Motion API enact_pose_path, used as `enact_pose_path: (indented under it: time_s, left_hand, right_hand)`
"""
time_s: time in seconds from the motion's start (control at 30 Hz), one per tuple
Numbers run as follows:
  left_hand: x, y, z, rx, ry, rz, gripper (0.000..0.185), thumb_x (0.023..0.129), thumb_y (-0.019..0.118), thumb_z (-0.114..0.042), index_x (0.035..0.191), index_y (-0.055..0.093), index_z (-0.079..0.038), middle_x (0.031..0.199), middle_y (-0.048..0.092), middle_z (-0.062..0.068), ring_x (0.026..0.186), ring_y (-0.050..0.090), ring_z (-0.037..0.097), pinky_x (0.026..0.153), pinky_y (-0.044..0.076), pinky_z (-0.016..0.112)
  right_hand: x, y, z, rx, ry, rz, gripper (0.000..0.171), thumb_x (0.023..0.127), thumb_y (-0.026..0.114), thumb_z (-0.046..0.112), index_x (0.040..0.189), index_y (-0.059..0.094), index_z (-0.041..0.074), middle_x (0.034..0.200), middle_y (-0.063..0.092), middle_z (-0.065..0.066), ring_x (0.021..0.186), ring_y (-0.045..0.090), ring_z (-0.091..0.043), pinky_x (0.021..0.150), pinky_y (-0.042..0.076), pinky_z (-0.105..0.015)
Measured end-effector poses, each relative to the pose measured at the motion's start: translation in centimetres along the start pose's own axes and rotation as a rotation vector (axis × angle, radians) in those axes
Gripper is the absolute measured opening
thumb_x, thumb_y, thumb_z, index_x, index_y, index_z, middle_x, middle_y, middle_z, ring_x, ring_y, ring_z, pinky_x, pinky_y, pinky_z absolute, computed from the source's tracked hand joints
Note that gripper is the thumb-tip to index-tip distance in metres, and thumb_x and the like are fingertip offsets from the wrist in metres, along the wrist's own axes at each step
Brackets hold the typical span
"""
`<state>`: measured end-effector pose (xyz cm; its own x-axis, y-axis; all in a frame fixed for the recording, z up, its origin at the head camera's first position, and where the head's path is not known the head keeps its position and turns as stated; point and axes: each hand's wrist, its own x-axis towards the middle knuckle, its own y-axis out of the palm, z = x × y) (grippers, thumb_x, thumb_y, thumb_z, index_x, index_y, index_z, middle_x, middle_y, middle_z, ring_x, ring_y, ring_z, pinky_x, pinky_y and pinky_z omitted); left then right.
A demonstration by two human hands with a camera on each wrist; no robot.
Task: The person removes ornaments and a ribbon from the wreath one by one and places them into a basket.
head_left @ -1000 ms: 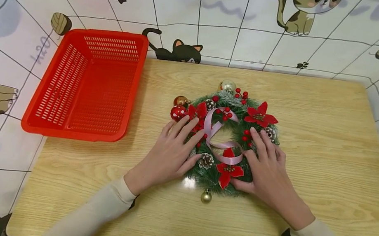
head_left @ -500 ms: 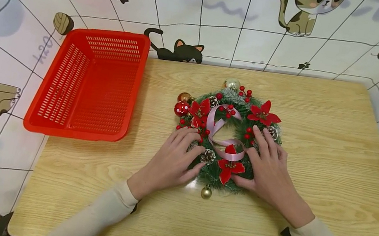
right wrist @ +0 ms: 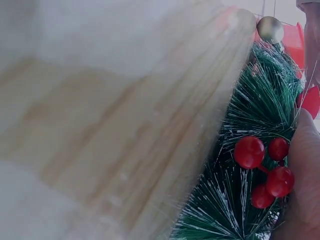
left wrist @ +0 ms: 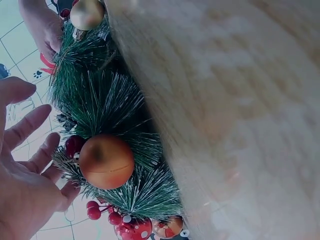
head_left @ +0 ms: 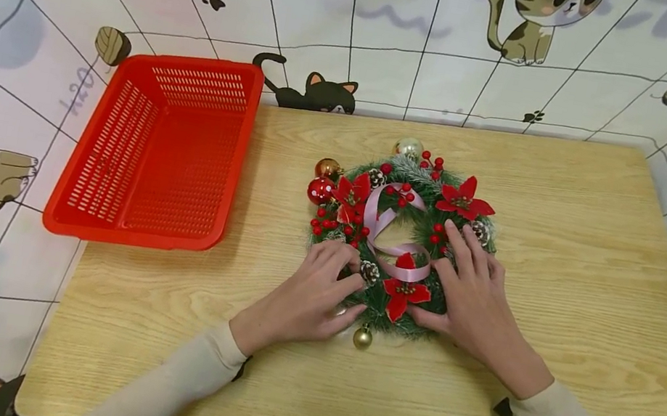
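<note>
Wreath: Christmas wreath (head_left: 400, 237) lies flat on the wooden table (head_left: 569, 225), near its middle, well right of the red basket (head_left: 158, 149)
Trimmings: red fabric flowers, berry clusters, pinecones, a pink ribbon (head_left: 384, 231) looped across the hole, gold and red baubles round the outer edge
Left hand: left hand (head_left: 308, 296) sits at the near-left rim, fingers bent down over the green needles beside a pinecone (head_left: 369, 271); the left wrist view shows the fingers spread and loose (left wrist: 22, 165), not closed round anything, so it reads as touching rather than gripping
Right hand: right hand (head_left: 477, 302) lies on the near-right arc, fingers long and fairly straight over the needles, thumb tucked in under the lower red flower (head_left: 403, 295); resting, not clamped
Step in hand: judged from the two hands bracketing the ring, settling or getting purchase on it from both sides
Doing it well: take hold of the firm green ring itself, not the flowers, berries or ribbon, which look likely to bend or pull loose; keep both sides level
Watch for: gold bauble (head_left: 362, 337) hanging at the near edge between the wrists, free to swing or catch on the table
Basket: sits half off the table's left edge, apart from both hands
</note>
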<state>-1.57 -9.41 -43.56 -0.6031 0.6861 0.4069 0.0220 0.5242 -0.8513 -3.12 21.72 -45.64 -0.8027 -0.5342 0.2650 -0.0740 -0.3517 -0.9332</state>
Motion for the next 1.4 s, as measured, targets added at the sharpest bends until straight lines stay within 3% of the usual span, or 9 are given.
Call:
enact_pose_path:
  time_s: [0.4, 0.63, 0.77, 0.93, 1.03, 1.13, 1.3, 1.4]
  left_hand:
    - [-0.1, 0.4, -0.2, 0.001, 0.004, -0.01, 0.019, 0.094, 0.084, -0.026, 0.1, 0.07, -0.013, 0.121, 0.058, 0.011, 0.126, 0.051, 0.034, 0.113, 0.036, 0.059]
    - [-0.4, 0.7, -0.6, 0.033, 0.009, -0.059, 0.021, 0.092, 0.084, -0.027, 0.097, 0.069, -0.013, 0.125, 0.06, 0.014, 0.137, 0.05, 0.039, 0.113, 0.036, 0.059]
    - [-0.7, 0.8, -0.6, 0.041, 0.003, -0.067, 0.022, 0.092, 0.085, -0.028, 0.098, 0.07, -0.013, 0.127, 0.06, 0.015, 0.14, 0.049, 0.039, 0.109, 0.038, 0.057]
    - [-0.9, 0.8, -1.1, 0.062, -0.013, -0.064, 0.022, 0.091, 0.085, -0.03, 0.098, 0.071, -0.014, 0.119, 0.06, 0.01, 0.12, 0.055, 0.032, 0.097, 0.041, 0.051]
    - [-1.0, 0.9, -1.5, 0.082, -0.031, -0.055, 0.025, 0.091, 0.086, -0.034, 0.097, 0.071, -0.016, 0.106, 0.063, 0.003, 0.102, 0.057, 0.025, 0.087, 0.041, 0.044]
    - [-1.2, 1.1, -1.8, 0.092, -0.059, -0.046, 0.027, 0.09, 0.087, -0.04, 0.098, 0.073, -0.017, 0.098, 0.068, -0.004, 0.092, 0.061, 0.019, 0.08, 0.041, 0.04]
    - [-1.5, 1.5, -2.1, 0.063, -0.129, -0.013, 0.033, 0.089, 0.088, -0.044, 0.102, 0.076, -0.016, 0.097, 0.075, -0.004, 0.092, 0.07, 0.016, 0.082, 0.049, 0.038]
    - [-1.5, 1.7, -2.1, 0.012, -0.177, 0.026, 0.035, 0.09, 0.089, -0.044, 0.104, 0.075, -0.016, 0.094, 0.074, -0.005, 0.085, 0.069, 0.013, 0.078, 0.05, 0.035]
  right_hand:
    - [0.3, -0.1, -0.2, 0.003, 0.016, 0.003, 0.099, 0.094, 0.03, 0.093, 0.111, 0.061, 0.001, 0.178, 0.018, -0.022, 0.161, 0.016, -0.049, 0.098, 0.037, -0.08]
    - [0.6, -0.3, -0.6, -0.005, 0.037, 0.019, 0.091, 0.092, 0.049, 0.089, 0.113, 0.062, 0.001, 0.177, 0.018, -0.023, 0.162, 0.015, -0.047, 0.099, 0.037, -0.08]
    - [0.7, -0.3, -0.7, 0.002, 0.049, 0.015, 0.092, 0.093, 0.048, 0.09, 0.113, 0.061, 0.001, 0.177, 0.019, -0.023, 0.162, 0.014, -0.047, 0.099, 0.036, -0.08]
    - [0.9, -0.2, -0.7, -0.007, 0.053, -0.004, 0.099, 0.094, 0.031, 0.093, 0.112, 0.06, 0.001, 0.177, 0.02, -0.024, 0.162, 0.015, -0.048, 0.097, 0.037, -0.08]
    - [1.0, -0.1, -0.8, -0.017, 0.051, -0.019, 0.1, 0.094, 0.03, 0.093, 0.113, 0.061, -0.001, 0.176, 0.021, -0.025, 0.161, 0.017, -0.05, 0.097, 0.038, -0.08]
    - [1.1, 0.0, -0.9, -0.025, 0.048, -0.027, 0.096, 0.095, 0.04, 0.09, 0.113, 0.061, -0.002, 0.176, 0.021, -0.025, 0.16, 0.018, -0.05, 0.097, 0.039, -0.079]
    - [1.2, 0.0, -1.0, -0.022, 0.058, -0.025, 0.08, 0.089, 0.067, 0.076, 0.113, 0.062, 0.0, 0.176, 0.022, -0.025, 0.16, 0.018, -0.049, 0.097, 0.039, -0.078]
    - [1.2, 0.0, -1.1, -0.012, 0.069, -0.019, 0.078, 0.087, 0.071, 0.072, 0.113, 0.062, 0.0, 0.176, 0.022, -0.024, 0.161, 0.018, -0.049, 0.098, 0.037, -0.078]
